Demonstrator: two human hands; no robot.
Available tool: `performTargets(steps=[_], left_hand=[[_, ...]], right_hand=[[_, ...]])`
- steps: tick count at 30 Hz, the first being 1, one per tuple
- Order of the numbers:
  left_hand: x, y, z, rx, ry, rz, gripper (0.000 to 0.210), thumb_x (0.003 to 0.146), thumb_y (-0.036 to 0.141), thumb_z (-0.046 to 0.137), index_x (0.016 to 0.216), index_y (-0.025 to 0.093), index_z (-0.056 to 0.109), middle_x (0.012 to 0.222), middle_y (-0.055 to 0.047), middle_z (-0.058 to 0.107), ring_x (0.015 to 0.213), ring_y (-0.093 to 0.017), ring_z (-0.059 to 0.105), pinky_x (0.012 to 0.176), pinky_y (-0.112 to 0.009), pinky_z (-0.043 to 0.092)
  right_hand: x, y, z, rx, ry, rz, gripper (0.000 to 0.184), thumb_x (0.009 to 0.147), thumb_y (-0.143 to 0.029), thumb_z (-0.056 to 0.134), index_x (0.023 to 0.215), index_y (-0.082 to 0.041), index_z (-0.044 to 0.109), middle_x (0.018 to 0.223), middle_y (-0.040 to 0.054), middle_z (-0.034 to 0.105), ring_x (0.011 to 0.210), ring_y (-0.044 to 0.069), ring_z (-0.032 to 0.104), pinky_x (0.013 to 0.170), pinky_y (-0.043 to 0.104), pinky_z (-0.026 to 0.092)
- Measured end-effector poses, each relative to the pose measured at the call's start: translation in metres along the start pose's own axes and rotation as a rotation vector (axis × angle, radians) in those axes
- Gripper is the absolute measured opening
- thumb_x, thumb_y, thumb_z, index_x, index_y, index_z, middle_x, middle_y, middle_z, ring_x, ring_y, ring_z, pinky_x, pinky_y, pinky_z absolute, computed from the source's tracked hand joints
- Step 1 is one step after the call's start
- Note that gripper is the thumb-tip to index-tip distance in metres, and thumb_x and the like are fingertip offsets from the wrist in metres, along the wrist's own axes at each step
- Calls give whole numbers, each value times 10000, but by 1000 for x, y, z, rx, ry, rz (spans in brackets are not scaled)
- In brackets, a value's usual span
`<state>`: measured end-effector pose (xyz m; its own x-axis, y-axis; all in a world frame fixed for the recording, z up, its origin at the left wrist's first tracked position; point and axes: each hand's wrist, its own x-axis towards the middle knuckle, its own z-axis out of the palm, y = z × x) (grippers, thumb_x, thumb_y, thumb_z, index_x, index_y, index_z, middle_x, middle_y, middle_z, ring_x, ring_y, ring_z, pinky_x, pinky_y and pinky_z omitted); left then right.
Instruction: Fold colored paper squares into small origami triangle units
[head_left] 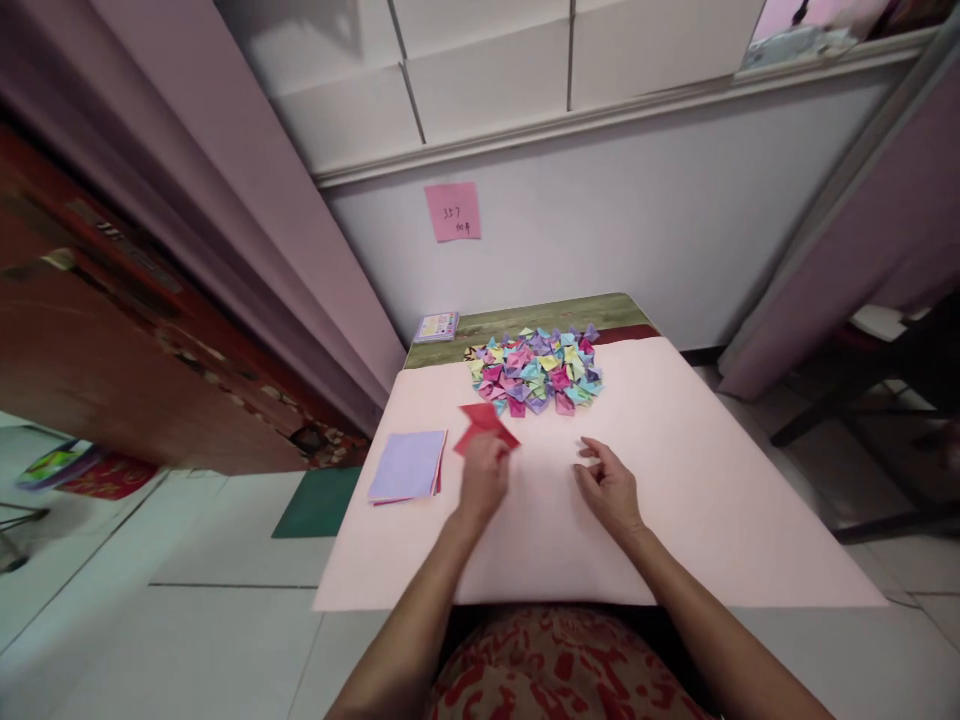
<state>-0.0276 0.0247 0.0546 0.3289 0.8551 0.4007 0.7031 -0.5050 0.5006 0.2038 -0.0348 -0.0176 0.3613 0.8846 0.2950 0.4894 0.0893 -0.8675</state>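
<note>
Pinched in my left hand point(485, 478) is a red sheet of folding paper point(480, 420), partly folded and slightly blurred, held above the pink table cover. My right hand point(609, 488) hovers over the cover with thumb and fingers apart and nothing between them. Left of my left hand lies a stack of square papers point(409, 466), lilac on top with red and other edges showing beneath. Beyond both hands spreads a heap of small folded paper pieces point(536, 370) in pink, purple, yellow, green and blue.
The pink cover point(720, 500) lies over a wooden-looking table point(600, 308) set against a white wall. A small pack point(436, 327) rests at the back left corner. A pink note point(453, 212) is stuck to the wall. A red door point(150, 330) stands at the left.
</note>
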Motion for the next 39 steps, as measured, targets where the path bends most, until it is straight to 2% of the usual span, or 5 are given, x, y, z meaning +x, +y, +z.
performTargets(steps=[5,15,25,30,39], left_hand=[[-22,28,56,-81,-362,306,172,863,137,504,951,203,637,1301,-105,617,1258,-238,520,1159,-496,302],[-42,5,57,-123,-143,104,582,782,149,615,1348,193,487,1333,-128,579,1251,-283,509,1117,-556,348],[-35,6,59,-46,-30,143,220,814,92,599,968,220,688,1136,-64,678,1100,-228,583,1081,-512,372],[-38,15,58,115,11,238,156,835,106,579,922,201,667,995,-58,703,983,-222,600,1062,-492,373],[-43,28,54,146,1,389,372,889,240,561,1257,187,569,1178,-113,669,1130,-239,585,1112,-470,323]], right_hand=[[1,-4,-3,-120,83,-51,754,772,-194,575,1493,-233,357,1382,126,497,923,196,644,766,339,567],[3,15,1,-280,-9,-210,417,716,-115,583,1095,-227,717,1384,107,485,1213,292,513,1018,474,463],[2,16,0,-307,-3,-228,328,751,-116,555,999,-235,732,1280,94,581,1157,263,553,961,434,486],[-7,-7,-2,-497,-84,-512,425,816,-110,569,1218,-227,642,1365,109,563,1235,278,500,1042,459,387],[-13,-9,-8,-512,-62,-511,245,904,-146,550,1017,-263,733,990,44,717,876,178,621,787,291,474]])
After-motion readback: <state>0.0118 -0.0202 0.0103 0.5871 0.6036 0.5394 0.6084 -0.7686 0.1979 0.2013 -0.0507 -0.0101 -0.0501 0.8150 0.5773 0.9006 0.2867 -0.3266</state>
